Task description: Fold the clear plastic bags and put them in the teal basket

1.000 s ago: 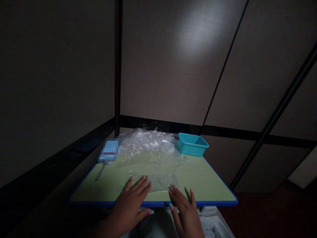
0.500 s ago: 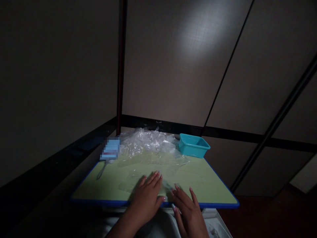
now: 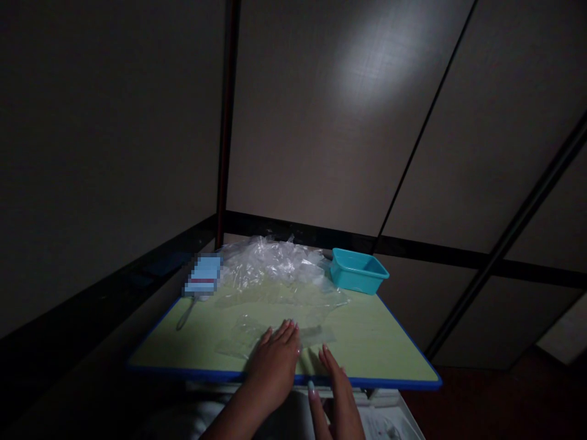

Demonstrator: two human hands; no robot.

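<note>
A clear plastic bag lies flat near the front of the light green table. My left hand rests on it, palm down, with the fingers stretched out. Just to the right, my right hand is over the table's front edge, thumb and fingers apart, with nothing seen in it. Behind both hands a crumpled heap of clear plastic bags spreads over the back of the table.
A turquoise basket stands at the back right corner. At the back left lies a blurred-out blue item with a grey strap. Below the front edge a white open drawer shows. Walls stand behind and to the left.
My right hand has moved slightly left and turned more on its side. The flat bag now shows spread out to the right of my left hand, which has stayed nearly in place.
</note>
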